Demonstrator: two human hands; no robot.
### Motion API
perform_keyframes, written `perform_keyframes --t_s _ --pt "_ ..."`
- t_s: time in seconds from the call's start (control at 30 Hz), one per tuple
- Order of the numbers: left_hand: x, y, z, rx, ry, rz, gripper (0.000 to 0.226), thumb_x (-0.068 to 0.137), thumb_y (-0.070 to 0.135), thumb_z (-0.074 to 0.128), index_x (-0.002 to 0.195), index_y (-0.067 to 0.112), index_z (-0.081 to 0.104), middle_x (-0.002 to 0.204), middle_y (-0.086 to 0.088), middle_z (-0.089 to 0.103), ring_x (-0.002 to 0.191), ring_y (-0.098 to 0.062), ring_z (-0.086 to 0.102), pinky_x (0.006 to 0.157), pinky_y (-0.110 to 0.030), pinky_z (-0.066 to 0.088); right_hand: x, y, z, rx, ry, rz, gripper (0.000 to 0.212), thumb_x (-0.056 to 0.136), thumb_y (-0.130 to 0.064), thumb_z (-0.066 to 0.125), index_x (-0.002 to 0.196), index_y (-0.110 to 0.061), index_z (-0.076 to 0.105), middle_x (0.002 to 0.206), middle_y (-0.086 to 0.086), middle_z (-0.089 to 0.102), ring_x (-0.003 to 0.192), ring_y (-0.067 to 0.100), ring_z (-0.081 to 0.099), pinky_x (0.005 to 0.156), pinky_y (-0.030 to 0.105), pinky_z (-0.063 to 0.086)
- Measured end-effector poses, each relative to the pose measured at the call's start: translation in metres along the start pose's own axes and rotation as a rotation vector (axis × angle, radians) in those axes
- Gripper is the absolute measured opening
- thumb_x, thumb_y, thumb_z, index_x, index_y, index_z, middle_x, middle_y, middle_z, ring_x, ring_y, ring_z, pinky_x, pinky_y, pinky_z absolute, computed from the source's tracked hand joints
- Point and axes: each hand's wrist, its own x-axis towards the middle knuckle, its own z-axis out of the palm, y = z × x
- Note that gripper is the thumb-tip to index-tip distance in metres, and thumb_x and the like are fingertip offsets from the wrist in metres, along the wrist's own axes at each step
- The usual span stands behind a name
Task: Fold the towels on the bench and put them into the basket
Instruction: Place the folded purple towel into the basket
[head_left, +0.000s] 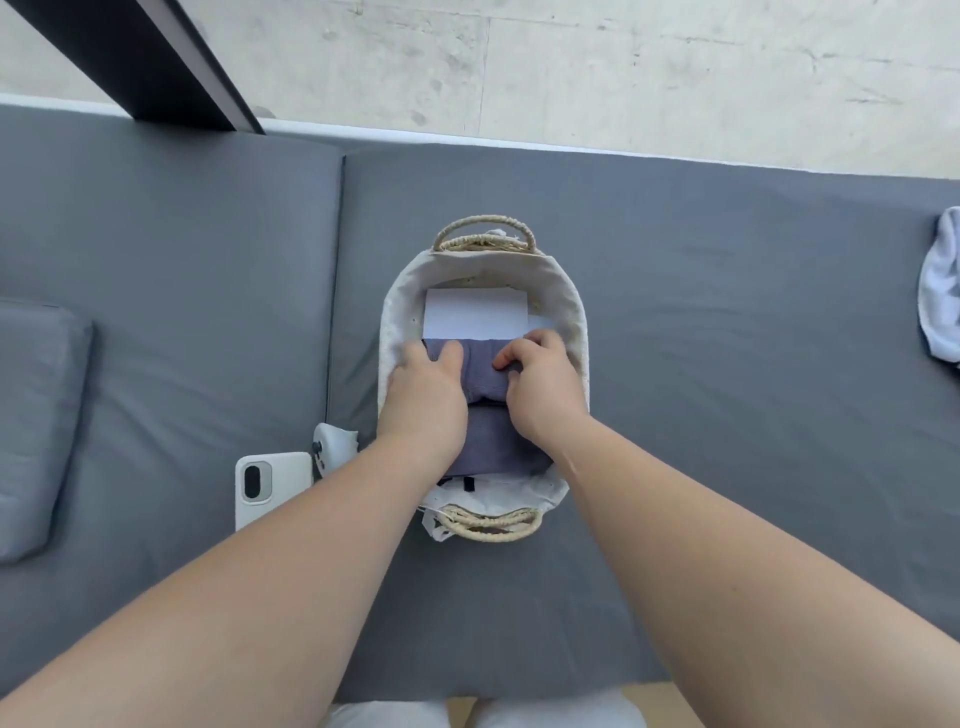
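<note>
Blue-grey towel (480, 366) in basket (574, 312), right hand (540, 387) grip curled, seemingly pinching it, left hand (423, 397) on it, grip unclear

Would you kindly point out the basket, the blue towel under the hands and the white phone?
basket (571, 312), head view, on the right side of its cloth-lined rim.
blue towel (480, 370), head view, on the exposed middle of its top.
white phone (283, 478), head view, on the back of its case.

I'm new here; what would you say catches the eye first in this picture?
The left hand and right hand hold a folded blue towel inside the basket at the middle of the grey bench. A pale towel lies crumpled at the bench's right edge.
</note>
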Motion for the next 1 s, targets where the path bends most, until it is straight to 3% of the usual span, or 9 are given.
perform_keyframes --t_s 0.07,0.13,0.2,0.3,0.43,0.53,0.67,0.87,1.0 --pt "-0.003 0.002 0.005 0.21 0.001 0.054 0.036 0.092 0.005 0.044 0.126 0.017 0.041 0.159 -0.021 0.007 0.129 -0.041 0.035 0.103 -0.045 0.039 -0.001 0.001 0.002 -0.019 -0.003 -0.024 0.028 0.091 -0.006 0.046 0.089 -0.031 0.057 0.113 -0.016 0.04 0.11 0.022 0.046 0.095 0.031 0.04" --pt "-0.011 0.002 0.011 0.417 0.025 0.195 0.053 0.095 0.014 0.041 0.147 0.016 0.029 0.164 -0.017 -0.009 0.149 -0.041 0.005 0.122 -0.051 0.012 -0.002 0.003 0.001 -0.049 -0.019 -0.032 0.023 0.092 -0.007 0.047 0.093 -0.027 0.059 0.12 -0.012 0.042 0.108 0.02 0.046 0.091 0.03 0.04" --pt "-0.02 -0.002 0.02 0.489 -0.041 0.309 0.067 0.098 0.023 0.036 0.158 0.012 0.007 0.166 -0.013 -0.011 0.152 -0.035 -0.009 0.123 -0.052 -0.003 -0.001 0.002 0.0 -0.096 -0.024 -0.021 0.021 0.092 -0.007 0.049 0.1 -0.022 0.062 0.126 -0.007 0.043 0.108 0.021 0.048 0.091 0.031 0.041" --pt "-0.029 -0.012 0.029 0.416 -0.196 0.31 0.072 0.102 0.039 0.03 0.159 0.015 -0.006 0.166 -0.01 -0.016 0.153 -0.027 -0.013 0.124 -0.049 -0.002 -0.007 -0.002 0.001 -0.213 -0.018 -0.012 0.02 0.093 -0.009 0.051 0.108 -0.019 0.06 0.136 0.002 0.039 0.116 0.029 0.044 0.097 0.034 0.04" --pt "-0.026 -0.015 0.03 0.45 -0.268 0.294 0.077 0.101 0.048 0.031 0.158 0.018 -0.011 0.164 -0.007 -0.022 0.152 -0.026 -0.02 0.123 -0.051 -0.003 -0.019 0.006 0.009 -0.502 0.021 -0.38 0.025 0.09 -0.014 0.059 0.114 -0.01 0.064 0.149 0.022 0.043 0.136 0.043 0.041 0.114 0.052 0.034" --pt "-0.022 -0.013 0.026 0.493 -0.248 0.342 0.071 0.102 0.042 0.033 0.159 0.018 -0.003 0.166 -0.008 -0.014 0.153 -0.029 -0.012 0.123 -0.052 0.001 -0.018 0.011 0.004 -0.597 -0.135 -0.411 0.046 0.097 -0.024 0.054 0.143 -0.02 0.05 0.158 0.015 0.034 0.149 0.037 0.023 0.124 0.05 0.012" --pt "-0.029 -0.021 0.023 0.462 -0.037 0.531 0.042 0.099 0.038 0.04 0.136 0.024 0.055 0.142 -0.005 0.04 0.121 -0.028 0.041 0.11 -0.042 0.031 0.002 -0.002 -0.001 -0.605 -0.138 -0.398 0.041 0.1 -0.021 0.046 0.14 -0.028 0.05 0.143 0.01 0.043 0.138 0.032 0.031 0.118 0.045 0.015" --pt "-0.032 -0.037 0.019 0.524 -0.172 0.586 0.038 0.099 0.04 0.038 0.132 0.035 0.057 0.128 0.001 0.042 0.111 -0.024 0.042 0.097 -0.039 0.037 0.016 -0.005 -0.012 -0.671 -0.321 -0.393 0.044 0.098 -0.023 0.051 0.138 -0.041 0.043 0.129 -0.001 0.045 0.113 0.028 0.041 0.095 0.04 0.037" --pt "-0.027 -0.037 0.007 0.445 -0.159 0.708 0.028 0.095 0.037 0.046 0.1 0.029 0.072 0.107 0.003 0.055 0.098 -0.023 0.049 0.082 -0.037 0.04 0.018 -0.004 -0.02 -0.715 -0.402 -0.422 0.045 0.096 -0.016 0.047 0.132 -0.044 0.043 0.128 -0.004 0.045 0.11 0.026 0.04 0.091 0.04 0.033"
